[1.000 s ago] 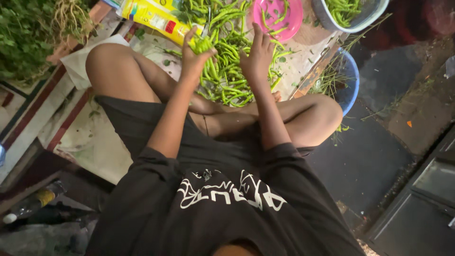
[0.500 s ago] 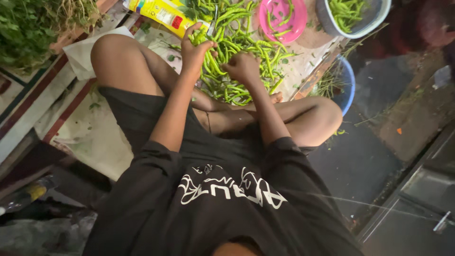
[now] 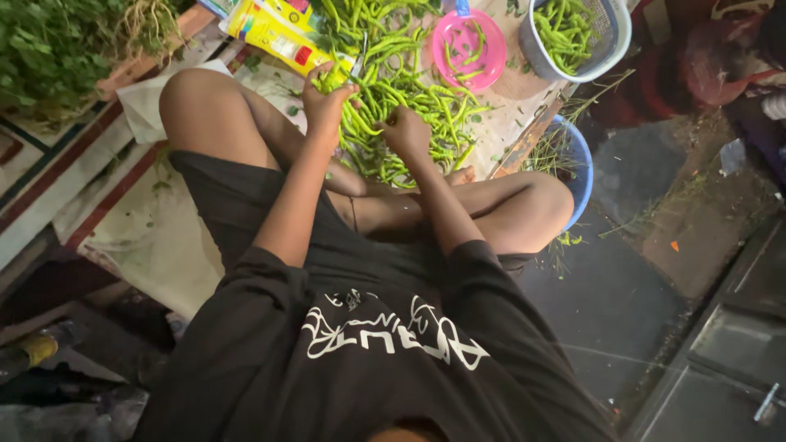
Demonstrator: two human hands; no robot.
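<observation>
A floor-level vegetable sorting spot, like a market stall or produce shop.

A heap of green chillies [image 3: 401, 98] lies on a sheet, beside bunched leafy greens [image 3: 57, 49], a pink plastic bowl [image 3: 469, 51] and a chilli-filled basket [image 3: 577, 37].

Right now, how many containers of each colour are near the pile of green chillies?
Pink bowl: 1
Pale blue-grey basket holding chillies: 1
Blue tub beside the knee: 1
Total: 3
</observation>
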